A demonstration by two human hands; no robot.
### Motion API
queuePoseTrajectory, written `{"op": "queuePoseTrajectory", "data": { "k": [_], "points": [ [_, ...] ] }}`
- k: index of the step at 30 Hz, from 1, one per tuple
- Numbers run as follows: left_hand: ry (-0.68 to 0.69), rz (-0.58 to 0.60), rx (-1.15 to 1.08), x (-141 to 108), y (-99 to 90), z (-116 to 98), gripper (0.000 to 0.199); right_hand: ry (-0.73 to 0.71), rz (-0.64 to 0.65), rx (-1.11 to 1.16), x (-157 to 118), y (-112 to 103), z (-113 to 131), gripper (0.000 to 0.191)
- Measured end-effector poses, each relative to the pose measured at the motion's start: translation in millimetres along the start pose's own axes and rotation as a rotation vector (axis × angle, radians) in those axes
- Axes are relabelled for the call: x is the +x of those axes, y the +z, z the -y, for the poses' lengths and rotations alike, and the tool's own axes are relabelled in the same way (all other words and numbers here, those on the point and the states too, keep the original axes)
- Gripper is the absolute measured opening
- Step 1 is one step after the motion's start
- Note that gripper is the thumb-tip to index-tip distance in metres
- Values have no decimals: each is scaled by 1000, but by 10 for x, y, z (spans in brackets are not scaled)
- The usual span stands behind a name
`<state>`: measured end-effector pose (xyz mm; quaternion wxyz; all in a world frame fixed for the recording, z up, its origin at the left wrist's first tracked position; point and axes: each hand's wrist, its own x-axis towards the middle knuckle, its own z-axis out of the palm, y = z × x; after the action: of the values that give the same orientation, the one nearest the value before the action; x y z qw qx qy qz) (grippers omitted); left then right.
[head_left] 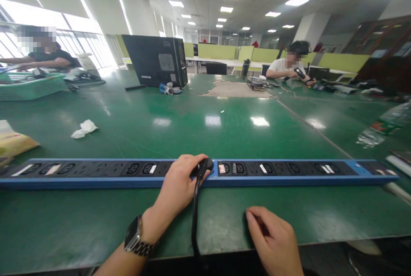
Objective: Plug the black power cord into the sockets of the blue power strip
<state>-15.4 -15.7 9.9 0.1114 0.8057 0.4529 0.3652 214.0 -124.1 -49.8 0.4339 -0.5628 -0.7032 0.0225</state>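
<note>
A long blue power strip (189,183) with black sockets lies across the green table. My left hand (180,182), a watch on its wrist, grips a black power plug (201,169) at the strip's middle. From the plug a black cable (194,220) runs down over the table's near edge. The fingers hide the plug's face, so I cannot tell how far it sits in a socket. My right hand (272,237) rests near the table edge, right of the cable and apart from the strip. Its fingers are curled, thumb against forefinger, with nothing visible in them.
A black computer case (154,62) stands at the back with gloves (170,89) beside it. At left are a green basket (35,87), crumpled tissue (84,129) and a yellow packet (16,141). A plastic bottle (385,124) lies at right. Two people sit across the table.
</note>
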Motion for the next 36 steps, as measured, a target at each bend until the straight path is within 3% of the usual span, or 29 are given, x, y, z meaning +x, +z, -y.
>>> {"op": "queuePoseTrajectory", "data": {
  "k": [9,13,18,21,23,25,27,30,33,36],
  "points": [
    [-18,62,41,119,-25,-121,24,8,-17,-3,-13,-13,7,22],
    [3,112,169,103,-10,-156,26,29,23,-3,-19,-19,5,25],
    [39,-34,26,-17,58,-121,28,135,62,94,-6,-29,-11,29],
    [86,-153,-113,-31,128,-314,31,367,72,324,77,-110,46,35],
    [170,-141,-159,-11,208,-526,40,479,96,475,199,-200,116,45],
    [283,-68,-184,28,305,-702,47,460,155,469,380,-298,163,51],
    [324,-7,-168,78,389,-759,51,394,184,311,603,-384,135,48],
    [202,47,44,143,430,-594,56,401,196,54,946,-470,-59,45],
    [67,116,313,157,400,-337,59,395,396,34,1202,-489,-264,45],
    [60,177,418,131,394,-225,64,335,561,-8,1324,-453,-300,42]
  ]
}}
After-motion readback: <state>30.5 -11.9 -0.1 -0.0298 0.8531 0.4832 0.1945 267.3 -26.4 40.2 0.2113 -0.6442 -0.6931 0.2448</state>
